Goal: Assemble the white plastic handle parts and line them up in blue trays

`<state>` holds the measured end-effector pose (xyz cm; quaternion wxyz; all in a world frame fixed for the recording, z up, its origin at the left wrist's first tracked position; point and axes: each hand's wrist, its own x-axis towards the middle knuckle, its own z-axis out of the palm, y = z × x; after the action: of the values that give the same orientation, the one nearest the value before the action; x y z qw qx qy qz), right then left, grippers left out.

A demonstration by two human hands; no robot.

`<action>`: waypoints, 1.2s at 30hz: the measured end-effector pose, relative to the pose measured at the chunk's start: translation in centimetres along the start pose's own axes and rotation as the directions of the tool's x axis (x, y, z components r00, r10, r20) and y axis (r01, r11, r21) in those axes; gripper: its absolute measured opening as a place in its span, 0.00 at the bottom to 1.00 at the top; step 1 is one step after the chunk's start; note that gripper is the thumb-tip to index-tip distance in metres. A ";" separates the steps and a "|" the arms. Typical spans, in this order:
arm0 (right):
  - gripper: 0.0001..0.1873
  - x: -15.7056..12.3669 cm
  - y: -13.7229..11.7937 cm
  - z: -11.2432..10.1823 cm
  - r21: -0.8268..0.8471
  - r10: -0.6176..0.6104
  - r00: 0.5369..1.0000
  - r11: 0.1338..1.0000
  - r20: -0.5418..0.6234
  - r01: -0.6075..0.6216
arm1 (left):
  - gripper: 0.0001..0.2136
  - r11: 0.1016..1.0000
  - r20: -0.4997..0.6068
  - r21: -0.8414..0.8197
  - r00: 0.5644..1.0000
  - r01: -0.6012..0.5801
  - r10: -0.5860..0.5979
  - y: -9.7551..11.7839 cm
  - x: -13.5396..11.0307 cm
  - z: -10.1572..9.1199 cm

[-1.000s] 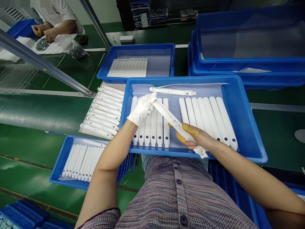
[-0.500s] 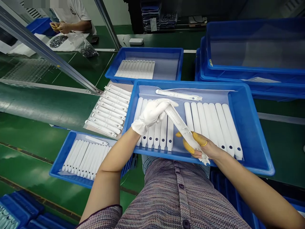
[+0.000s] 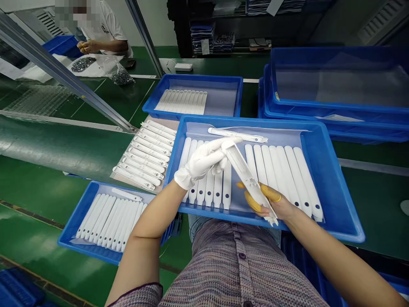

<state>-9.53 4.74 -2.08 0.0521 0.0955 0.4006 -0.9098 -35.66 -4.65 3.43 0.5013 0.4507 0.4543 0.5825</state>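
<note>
My two hands hold one long white plastic strip (image 3: 247, 177) slanted over the blue tray (image 3: 332, 179) in front of me. My left hand (image 3: 204, 160), in a white glove, pinches the strip's upper end. My right hand (image 3: 268, 200), with yellow finger cots, grips its lower end near the tray's front wall. Below them, white strips lie in two rows in the tray, one row on the left (image 3: 207, 183) and one on the right (image 3: 287, 170). A single strip (image 3: 238, 135) lies crosswise at the back.
A second blue tray (image 3: 223, 83) with strips stands behind, and a third (image 3: 73, 226) at lower left. Loose strips (image 3: 145, 155) lie on a sheet between them. Stacked blue bins (image 3: 335, 106) stand at the right. Another person (image 3: 99, 36) works at far left behind a metal rail (image 3: 79, 91).
The strip has turned in my hands, showing its ribbed inner side more steeply. The view has tilted so the trays sit lower in the picture.
</note>
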 end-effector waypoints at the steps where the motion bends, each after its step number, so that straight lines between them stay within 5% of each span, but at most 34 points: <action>1: 0.30 0.0 -0.3 0.2 -0.001 -0.033 0.997 0.999 -0.064 0.033 | 0.25 0.998 -0.074 0.057 0.997 0.003 0.001 -0.6 0.3 -0.2; 4: 0.34 0.2 -1.4 0.5 -0.117 -0.117 0.914 0.990 -0.388 0.077 | 0.23 0.937 -0.254 0.333 0.967 0.103 -0.016 -3.1 1.0 -1.1; 7: 0.42 0.9 -1.6 -0.3 -0.333 -0.126 0.753 0.934 -0.646 -0.129 | 0.24 0.729 -0.140 0.672 0.989 0.127 -0.043 -6.2 1.6 -1.8; 9: 0.44 1.7 -1.2 -1.1 -0.437 -0.112 0.716 0.853 -0.689 -0.286 | 0.26 0.565 -0.005 0.824 0.997 0.045 -0.072 -8.3 1.9 -2.0; 14: 0.49 3.7 0.2 -1.4 -0.615 -0.073 0.763 0.643 -0.642 -0.456 | 0.28 0.323 0.083 0.945 0.989 -0.041 -0.119 -11.7 2.3 -1.6; 17: 0.49 4.3 0.6 -0.2 -0.696 -0.018 0.799 0.503 -0.602 -0.513 | 0.28 0.314 0.062 0.949 0.996 -0.039 -0.064 -12.1 1.9 -0.8; 20: 0.42 4.8 0.0 0.5 -0.785 0.026 0.816 0.260 -0.577 -0.563 | 0.28 0.315 0.151 0.940 0.988 -0.129 -0.045 -11.9 1.2 0.3; 24: 0.28 5.4 -3.5 -1.5 -0.817 -0.034 0.817 0.023 -0.576 -0.576 | 0.30 0.238 0.240 0.948 0.966 -0.212 -0.097 -11.5 0.8 1.4; 26: 0.18 5.9 -5.8 -3.8 -0.803 -0.147 0.796 -0.021 -0.587 -0.596 | 0.36 0.173 0.253 0.958 0.959 -0.230 -0.126 -11.4 0.8 1.7; 29: 0.19 7.1 -8.1 -7.4 -0.775 -0.292 0.748 -0.036 -0.595 -0.631 | 0.44 0.104 0.271 0.961 0.948 -0.257 -0.164 -11.5 1.0 1.8; 36: 0.25 10.1 -7.4 -10.4 -0.787 -0.403 0.723 -0.012 -0.561 -0.617 | 0.42 0.114 0.283 0.957 0.941 -0.265 -0.186 -11.6 1.0 1.0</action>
<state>-19.29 17.25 -5.82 0.0351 0.3849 0.8940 -0.2266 -32.74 -2.55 -7.68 0.1258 0.7721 0.6201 0.0584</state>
